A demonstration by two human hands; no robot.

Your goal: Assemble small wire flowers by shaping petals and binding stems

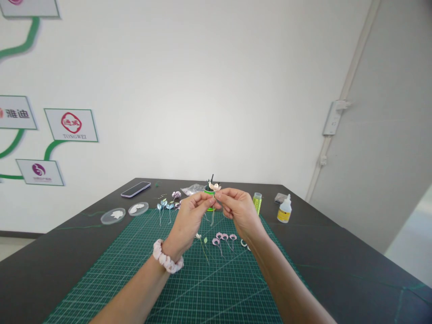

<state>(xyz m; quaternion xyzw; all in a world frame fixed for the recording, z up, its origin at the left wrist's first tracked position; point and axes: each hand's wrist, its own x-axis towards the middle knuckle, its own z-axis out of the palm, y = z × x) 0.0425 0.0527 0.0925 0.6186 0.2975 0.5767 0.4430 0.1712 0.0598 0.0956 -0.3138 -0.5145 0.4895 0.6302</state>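
Between my two hands, above the green cutting mat [141,274], an artificial flower [214,186] with pale pink petals stands upright. My left hand [193,211], with a scrunchie on its wrist, pinches the stem just below the bloom. On the other side my right hand [238,208] has thumb and fingers closed on the same stem, close to the left fingertips. A thin greenish strand hangs down beneath the fingers. Pink petals on wire stems [224,237] lie on the mat below, beside a white bud on a green stem [202,243].
Blue leaf pieces [164,205] and a purple flower [176,195] lie left of my hands. Further left are two shallow dishes [105,219] with white pieces and a phone [136,189]. A glue bottle [285,210] and a green thread spool [257,205] stand at the right.
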